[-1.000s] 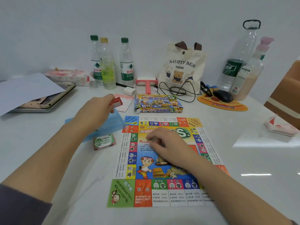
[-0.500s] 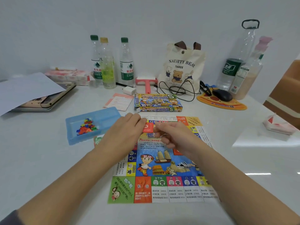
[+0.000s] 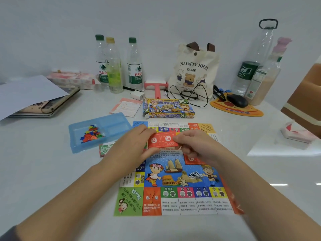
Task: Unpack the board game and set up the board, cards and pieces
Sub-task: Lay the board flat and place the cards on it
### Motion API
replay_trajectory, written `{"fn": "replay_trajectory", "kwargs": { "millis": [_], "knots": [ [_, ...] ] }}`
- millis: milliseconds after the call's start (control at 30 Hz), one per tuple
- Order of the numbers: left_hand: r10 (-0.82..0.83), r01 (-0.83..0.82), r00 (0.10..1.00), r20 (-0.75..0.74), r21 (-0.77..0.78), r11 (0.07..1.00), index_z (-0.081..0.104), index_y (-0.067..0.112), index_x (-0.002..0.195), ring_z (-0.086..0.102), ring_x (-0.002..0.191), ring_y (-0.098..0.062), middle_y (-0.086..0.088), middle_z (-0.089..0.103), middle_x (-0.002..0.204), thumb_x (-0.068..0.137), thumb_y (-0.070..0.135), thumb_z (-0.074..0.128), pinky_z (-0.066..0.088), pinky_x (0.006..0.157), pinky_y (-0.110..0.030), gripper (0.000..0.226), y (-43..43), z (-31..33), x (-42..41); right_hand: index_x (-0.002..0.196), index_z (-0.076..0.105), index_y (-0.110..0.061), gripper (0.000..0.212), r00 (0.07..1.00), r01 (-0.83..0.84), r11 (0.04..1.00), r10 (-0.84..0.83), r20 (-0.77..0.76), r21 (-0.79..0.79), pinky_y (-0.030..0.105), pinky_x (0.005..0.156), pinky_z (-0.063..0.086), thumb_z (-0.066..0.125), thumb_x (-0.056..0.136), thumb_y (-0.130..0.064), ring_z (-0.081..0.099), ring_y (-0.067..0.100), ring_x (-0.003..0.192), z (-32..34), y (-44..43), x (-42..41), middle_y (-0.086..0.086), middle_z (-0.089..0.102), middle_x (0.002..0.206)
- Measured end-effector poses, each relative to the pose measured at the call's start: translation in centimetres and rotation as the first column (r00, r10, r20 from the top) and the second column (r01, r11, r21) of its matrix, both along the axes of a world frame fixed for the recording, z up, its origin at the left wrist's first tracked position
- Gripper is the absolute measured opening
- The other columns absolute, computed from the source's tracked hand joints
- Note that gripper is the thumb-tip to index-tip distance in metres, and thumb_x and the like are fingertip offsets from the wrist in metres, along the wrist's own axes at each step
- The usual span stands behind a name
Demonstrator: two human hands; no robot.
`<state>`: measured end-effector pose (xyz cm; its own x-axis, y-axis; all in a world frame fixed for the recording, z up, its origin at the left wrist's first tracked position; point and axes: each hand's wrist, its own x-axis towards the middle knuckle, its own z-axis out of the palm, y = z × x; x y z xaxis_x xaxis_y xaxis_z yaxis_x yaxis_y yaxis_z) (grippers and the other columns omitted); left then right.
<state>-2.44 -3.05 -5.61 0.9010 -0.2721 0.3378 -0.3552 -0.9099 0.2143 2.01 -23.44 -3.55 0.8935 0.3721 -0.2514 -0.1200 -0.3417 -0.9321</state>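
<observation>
orange-red pack of small cards [image 3: 161, 140], printed with a white question mark, is held just above the far half of the colourful paper game board [image 3: 175, 178]. left hand [image 3: 132, 145] pinches the pack's left end, thumb at the near edge and fingers pressed together along the far edge. right hand [image 3: 198, 146] pinches the right end between thumb and forefinger; the remaining fingers are curled under the palm (their tips are hidden). board lies flat and unfolded on the white table [image 3: 52, 171]. just left of the board sits a light blue plastic tray [image 3: 114, 126] with several compartments; small multicoloured plastic pieces [image 3: 91, 135] are heaped in its left compartment. a green-and-white pack of cards [image 3: 105, 149] lies on the table at the tray's near edge, partly hidden by the left wrist. beyond the board's far edge lies the yellow-and-blue cardboard game box [image 3: 168, 109]. a pink-and-white printed leaflet [image 3: 126, 106] lies just left of the box.
</observation>
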Motion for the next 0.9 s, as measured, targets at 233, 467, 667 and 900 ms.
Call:
{"fn": "replay_trajectory", "kwargs": {
  "millis": [233, 467, 667, 900],
  "knots": [
    [-0.020, 0.016, 0.997, -0.079, -0.042, 0.999, 0.030, 0.024, 0.144, 0.038, 0.128, -0.011, 0.008, 0.040, 0.140, 0.085, 0.061, 0.047, 0.035, 0.099, -0.023, 0.072, -0.8, -0.5, -0.2, 0.079, 0.067, -0.008, 0.021, 1.000, 0.000, 0.995, 0.002, 0.020, -0.101, 0.016, 0.041, 0.034, 0.061, 0.094, -0.022, 0.042, 0.006, 0.043, 0.5, -1.6, -0.2, -0.005, 0.056, 0.052],
    [-0.017, 0.046, 0.991, -0.136, 0.208, 0.977, 0.015, 0.023, 0.151, 0.017, 0.143, -0.010, 0.006, 0.017, 0.158, 0.086, 0.070, 0.013, 0.014, 0.115, -0.029, 0.080, -1.5, -2.2, -0.6, 0.069, 0.063, -0.008, 0.026, 0.996, 0.065, 0.950, -0.080, -0.036, -0.304, 0.017, 0.042, 0.033, 0.063, 0.092, -0.020, 0.041, 0.007, 0.044, 1.5, -5.7, 0.7, 0.000, 0.053, 0.052],
    [0.014, 0.016, 0.995, -0.097, 0.293, 0.956, 0.025, 0.023, 0.148, 0.023, 0.141, -0.011, 0.005, 0.023, 0.156, 0.073, 0.067, -0.010, 0.016, 0.113, -0.030, 0.093, -1.2, -2.5, -0.2, 0.073, 0.064, -0.002, 0.024, 0.987, 0.078, 0.919, -0.125, -0.100, -0.387, 0.015, 0.040, 0.031, 0.062, 0.092, -0.016, 0.039, 0.005, 0.039, 1.8, -6.7, 0.6, -0.003, 0.055, 0.043],
    [0.029, 0.012, 0.992, -0.125, 0.313, 0.950, 0.023, 0.022, 0.149, 0.021, 0.142, -0.012, 0.004, 0.021, 0.157, 0.074, 0.067, -0.009, 0.014, 0.115, -0.032, 0.093, -1.2, -2.5, -0.2, 0.067, 0.064, -0.004, 0.024, 0.994, 0.079, 0.833, -0.108, -0.020, -0.547, 0.016, 0.043, 0.037, 0.064, 0.089, -0.013, 0.044, 0.007, 0.041, 1.4, -6.1, 0.8, -0.003, 0.060, 0.045]
  ]
}}
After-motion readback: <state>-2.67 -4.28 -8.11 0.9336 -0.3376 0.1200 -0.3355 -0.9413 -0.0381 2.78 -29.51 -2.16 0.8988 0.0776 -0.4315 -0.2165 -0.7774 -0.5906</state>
